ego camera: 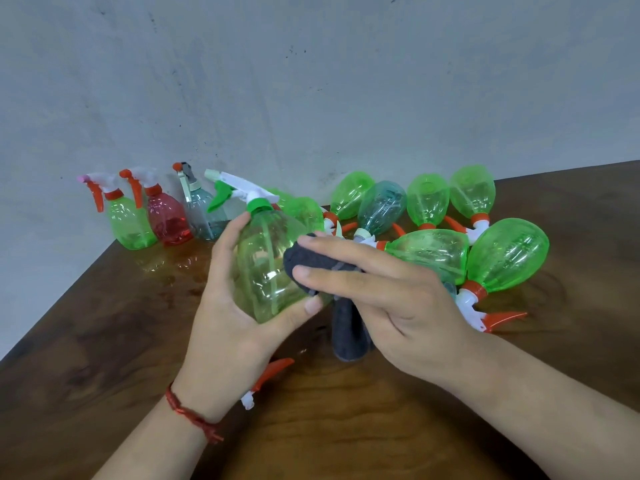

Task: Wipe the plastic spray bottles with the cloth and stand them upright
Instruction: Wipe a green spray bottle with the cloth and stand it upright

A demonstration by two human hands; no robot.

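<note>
one orange trigger (273, 370) half-hidden under left hand (221, 327)

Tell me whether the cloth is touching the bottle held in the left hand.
Touching. The head view shows the right hand pressing the cloth against the bottle, with no gap.
</note>
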